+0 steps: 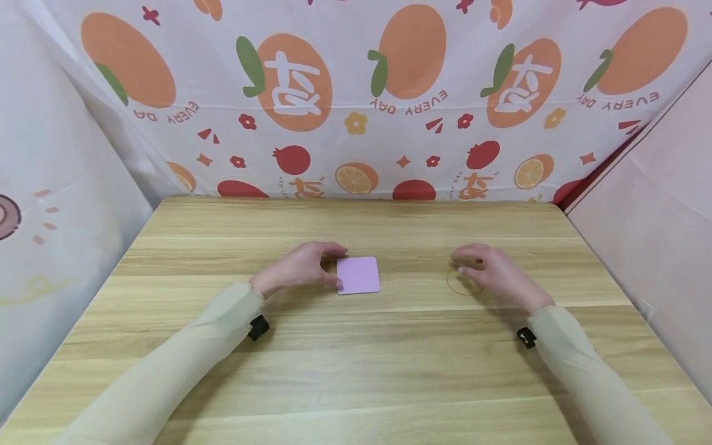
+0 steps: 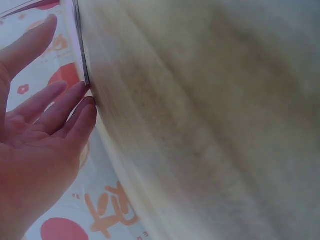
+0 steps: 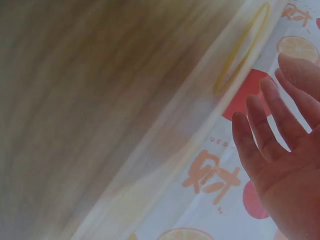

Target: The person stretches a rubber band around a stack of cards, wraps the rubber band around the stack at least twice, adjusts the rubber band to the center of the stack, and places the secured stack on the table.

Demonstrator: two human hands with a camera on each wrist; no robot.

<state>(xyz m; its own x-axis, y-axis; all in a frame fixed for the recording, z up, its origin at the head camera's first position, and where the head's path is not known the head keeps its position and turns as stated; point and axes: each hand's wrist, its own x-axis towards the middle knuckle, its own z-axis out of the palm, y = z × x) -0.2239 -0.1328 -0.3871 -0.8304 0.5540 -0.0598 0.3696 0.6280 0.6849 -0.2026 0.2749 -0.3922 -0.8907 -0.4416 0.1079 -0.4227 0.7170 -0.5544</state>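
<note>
L hand [image 1: 303, 264], at card [image 1: 358, 275]; R hand [image 1: 496, 273], nr loop [image 3: 233, 52]

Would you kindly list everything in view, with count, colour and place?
Square pad: one, lilac, on the table near its middle.
Rubber band: one, yellow, on the table, right of the pad.
Table: one, light wood-toned, beneath everything.
Fruit-print curtain: one, white with orange, red and green prints, behind the table.
Side curtains: two, whitish, left and right of the table.
Wrist devices: two, black, one at each cuff.
Sleeves: two, cream, on both forearms.
Left grip: one, bare, at the pad's left edge.
Right grip: one, bare, by the rubber band.
</note>
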